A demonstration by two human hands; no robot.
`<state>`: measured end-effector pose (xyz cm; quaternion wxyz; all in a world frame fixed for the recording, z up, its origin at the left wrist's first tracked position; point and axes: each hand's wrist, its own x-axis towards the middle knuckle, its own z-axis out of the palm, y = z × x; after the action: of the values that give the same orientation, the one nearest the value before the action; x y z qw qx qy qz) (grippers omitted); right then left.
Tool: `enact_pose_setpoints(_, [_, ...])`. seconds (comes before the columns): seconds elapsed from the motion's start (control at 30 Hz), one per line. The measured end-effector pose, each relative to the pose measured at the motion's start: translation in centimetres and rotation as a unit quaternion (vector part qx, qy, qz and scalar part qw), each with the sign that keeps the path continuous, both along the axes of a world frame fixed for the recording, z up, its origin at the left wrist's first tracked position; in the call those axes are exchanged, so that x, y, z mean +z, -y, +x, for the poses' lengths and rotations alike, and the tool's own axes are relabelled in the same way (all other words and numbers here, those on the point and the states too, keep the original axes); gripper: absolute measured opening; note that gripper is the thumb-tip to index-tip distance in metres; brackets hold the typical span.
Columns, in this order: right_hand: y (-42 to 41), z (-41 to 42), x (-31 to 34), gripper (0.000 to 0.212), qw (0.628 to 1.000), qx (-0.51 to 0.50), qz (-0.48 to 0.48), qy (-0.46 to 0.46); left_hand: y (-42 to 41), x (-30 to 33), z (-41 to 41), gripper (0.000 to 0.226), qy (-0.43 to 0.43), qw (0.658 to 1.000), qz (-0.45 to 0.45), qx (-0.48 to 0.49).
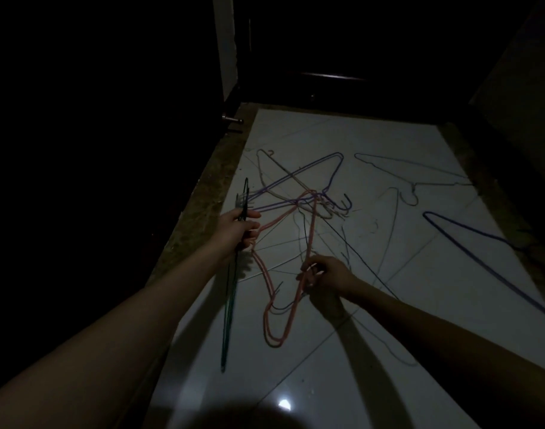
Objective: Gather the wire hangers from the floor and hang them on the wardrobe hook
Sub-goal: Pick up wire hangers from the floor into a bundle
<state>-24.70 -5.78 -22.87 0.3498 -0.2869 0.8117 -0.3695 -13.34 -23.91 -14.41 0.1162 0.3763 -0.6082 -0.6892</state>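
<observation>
Several wire hangers lie tangled on the white tiled floor. My left hand grips a bunch of thin hangers, with a green hanger hanging down from it. My right hand pinches the pink hanger, which loops down below both hands. A purple hanger and a pale beige hanger lie crossed beyond my hands. A light blue hanger lies far right. A dark blue hanger stretches along the right side.
A dark wardrobe or door stands at the far end of the floor, barely lit. A speckled stone border edges the tiles on the left, with a metal door stop near it. The room is very dim.
</observation>
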Motion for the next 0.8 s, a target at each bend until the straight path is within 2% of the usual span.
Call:
enact_pose_setpoints(0.1, [-1.1, 0.0, 0.9, 0.027, 1.0, -0.01, 0.017, 0.001, -0.8, -0.4, -0.6, 0.02, 0.007, 1.0, -0.007, -0.008])
enact_pose_setpoints(0.27, [-0.7, -0.2, 4.4, 0.03, 0.998, -0.045, -0.01, 0.051, -2.6, -0.7, -1.4, 0.02, 0.029, 0.999, -0.01, -0.037])
enact_pose_setpoints(0.53, [0.5, -1.3, 8.3, 0.032, 0.994, -0.085, -0.06, 0.019, -3.0, -0.9, -1.0, 0.015, 0.067, 0.985, -0.129, -0.097])
enact_pose_setpoints(0.8, [0.9, -1.3, 9.9, 0.03, 0.985, -0.138, -0.103, -0.004, -2.6, -1.1, -0.6, 0.017, 0.056, 0.99, -0.075, -0.104])
